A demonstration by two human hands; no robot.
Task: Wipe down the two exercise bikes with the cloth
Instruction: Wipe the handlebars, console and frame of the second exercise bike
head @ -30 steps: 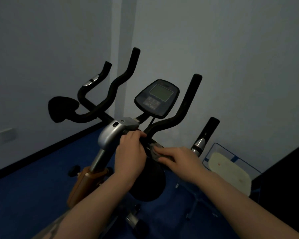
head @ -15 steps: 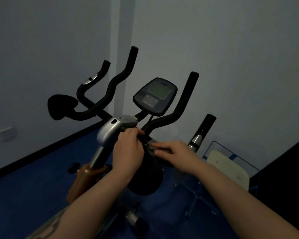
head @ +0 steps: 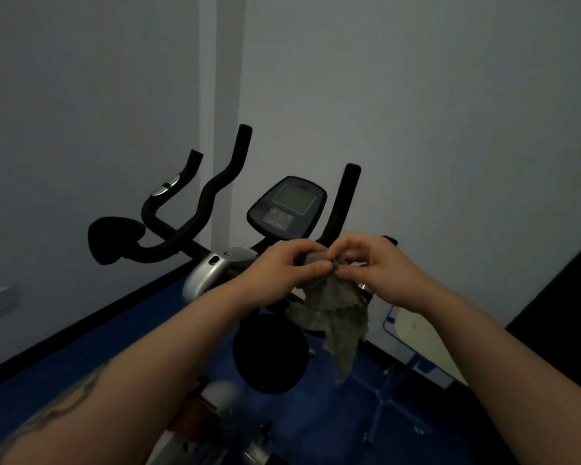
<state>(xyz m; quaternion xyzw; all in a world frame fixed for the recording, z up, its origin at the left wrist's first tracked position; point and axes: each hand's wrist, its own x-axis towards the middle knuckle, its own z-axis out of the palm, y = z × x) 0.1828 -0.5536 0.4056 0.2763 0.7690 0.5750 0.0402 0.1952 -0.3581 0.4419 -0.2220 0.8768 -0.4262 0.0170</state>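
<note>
Both hands are raised in front of the near exercise bike [head: 212,273]: the left hand [head: 284,268] and the right hand [head: 373,266] each pinch the top edge of the grey cloth [head: 336,313] between curled fingers [head: 316,270] and thumb. The cloth hangs loose below the fingers, above the black saddle [head: 270,352]. The console [head: 287,206] sits just beyond the fingers, the second bike's handlebar [head: 168,196] farther left.

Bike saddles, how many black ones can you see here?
2. One saddle is at the left, beside the far bike's handlebars. The other saddle is low in the middle, under the hands and beside the hanging cloth. Others may be out of frame.
</note>
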